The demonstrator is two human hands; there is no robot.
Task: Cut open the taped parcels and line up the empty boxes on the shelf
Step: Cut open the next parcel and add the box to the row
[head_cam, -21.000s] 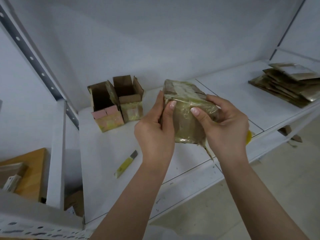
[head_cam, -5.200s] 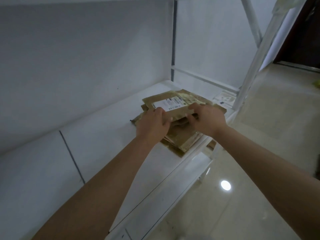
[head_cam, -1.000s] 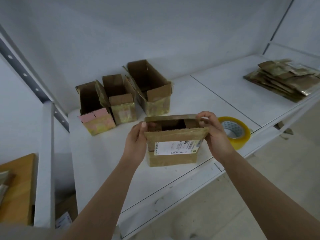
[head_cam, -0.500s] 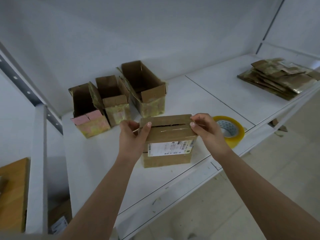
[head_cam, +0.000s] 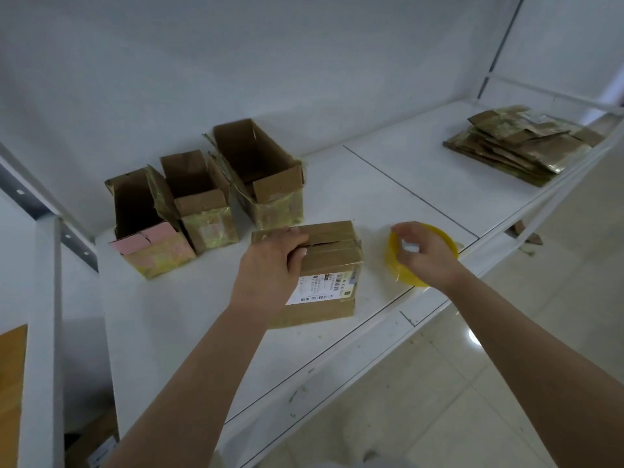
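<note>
**Flaps held shut while the tape roll is reached for**

The labelled box (head_cam: 320, 268) is pressed down by the left hand (head_cam: 270, 265), whose fingers are curled over the near top edge so that the closed flaps are kept together. Just to the right of that hand, the yellow tape roll (head_cam: 405, 275) is being taken up by the right hand (head_cam: 425, 255); its fingers are bent around the upper rim, though motion blur leaves it unclear whether a firm grasp has been made, so that cannot be told with certainty. Beyond the left hand, three opened boxes (head_cam: 209, 201) are stood side by side against the back wall, their flaps raised. Far off to the right of the right hand, a stack of flattened cartons (head_cam: 520, 146) is laid near the shelf (head_cam: 388, 170) edge.

Several risks are judged from here. The box is set close to the front lip of the shelf, so a sideways pull from the tape could drag it off if the left hand's pressure is eased. The flaps (a narrow slit is visible between them) could spring apart once released. The roll could be fumbled and rolled over the edge, since it lies just beside the lip. It is also noted that sealing a box appears contrary to the stated task of cutting parcels open, so a wrong step may be under way
</note>
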